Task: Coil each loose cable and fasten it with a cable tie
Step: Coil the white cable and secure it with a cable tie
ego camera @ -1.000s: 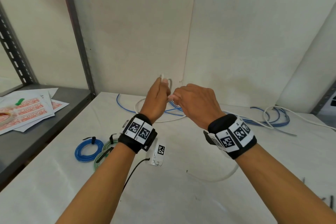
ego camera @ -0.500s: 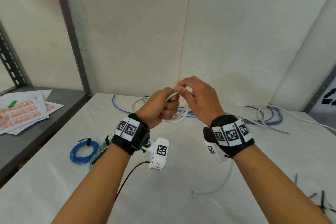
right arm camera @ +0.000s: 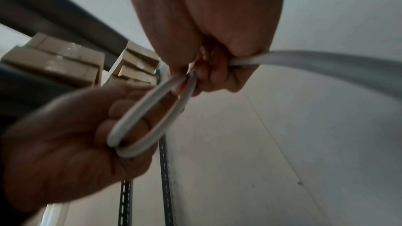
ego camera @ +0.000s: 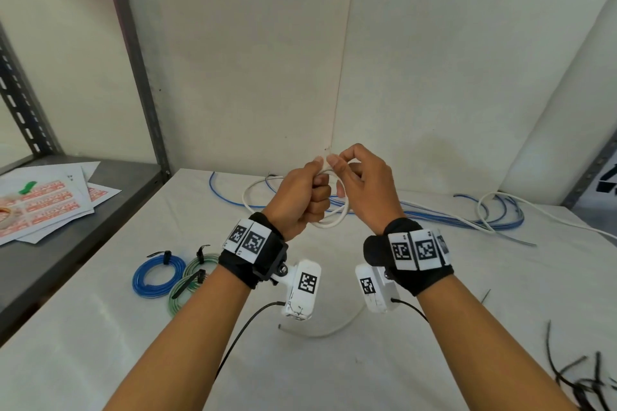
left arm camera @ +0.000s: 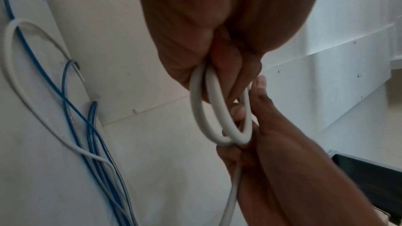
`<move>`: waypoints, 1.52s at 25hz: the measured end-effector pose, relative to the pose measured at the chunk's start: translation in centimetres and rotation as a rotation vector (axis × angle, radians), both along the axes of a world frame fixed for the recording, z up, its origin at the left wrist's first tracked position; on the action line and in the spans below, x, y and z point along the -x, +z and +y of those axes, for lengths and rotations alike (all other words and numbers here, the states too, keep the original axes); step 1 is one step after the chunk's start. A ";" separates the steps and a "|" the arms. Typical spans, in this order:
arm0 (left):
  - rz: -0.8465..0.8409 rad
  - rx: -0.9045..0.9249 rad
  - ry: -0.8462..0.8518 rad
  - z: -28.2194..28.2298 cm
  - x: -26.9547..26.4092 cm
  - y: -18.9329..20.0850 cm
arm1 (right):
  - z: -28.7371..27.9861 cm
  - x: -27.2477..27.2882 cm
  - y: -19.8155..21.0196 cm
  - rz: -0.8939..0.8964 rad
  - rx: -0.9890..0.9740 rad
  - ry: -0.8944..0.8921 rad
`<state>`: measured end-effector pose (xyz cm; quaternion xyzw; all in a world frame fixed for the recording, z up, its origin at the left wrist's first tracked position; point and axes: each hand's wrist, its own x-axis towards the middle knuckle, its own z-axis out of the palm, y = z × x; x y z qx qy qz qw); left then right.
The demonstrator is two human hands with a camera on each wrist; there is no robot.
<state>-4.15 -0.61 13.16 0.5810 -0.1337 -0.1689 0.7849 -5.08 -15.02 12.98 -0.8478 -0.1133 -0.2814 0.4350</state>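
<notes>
While both hands are raised above the table (ego camera: 367,360), the left hand (ego camera: 298,198) is closed in a fist with its fingers (left arm camera: 226,61) curled round the white cable (ego camera: 329,223); two loops of it show side by side below those fingers in the left wrist view. Facing it, the right hand (ego camera: 365,188) pinches the same cable between thumb and fingertips (right arm camera: 208,73) at the top of the loops, just beside the left thumb, with its other fingers bent. One strand runs from the right hand's fingers down behind the wrist to a free end lying on the table, nearer the person than either hand. Beyond the fingers, toward the wall, lie several loose blue cables (ego camera: 444,215) together with one loose white cable (ego camera: 521,210); an exact count of the blue strands cannot be made. Left of the left hand's fingers and nearer the person lie two finished coils, touching: one blue coil (ego camera: 158,275) and one green coil (ego camera: 188,280). Black cable ties (ego camera: 165,257) bind them: one shows on the blue coil and two on the green. Right of the right hand, at the table's near edge, lies a heap of loose black ties (ego camera: 581,377), blurred and uncountable. Far left of the fingers, printed sheets (ego camera: 43,203) lie stacked on a grey shelf (ego camera: 50,264).
</notes>
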 end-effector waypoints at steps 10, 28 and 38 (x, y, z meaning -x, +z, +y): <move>0.041 0.063 0.000 0.2 -0.3 -0.6 | -0.1 0.2 -1.8 -0.149 -0.004 -0.058; -0.168 -0.125 0.065 0.1 -0.8 -1.5 | -1.8 0.9 0.7 -0.145 0.085 -0.117; -0.080 -0.037 -0.117 0.4 -0.5 -1.5 | -0.4 1.1 -0.9 -0.045 -0.039 -0.005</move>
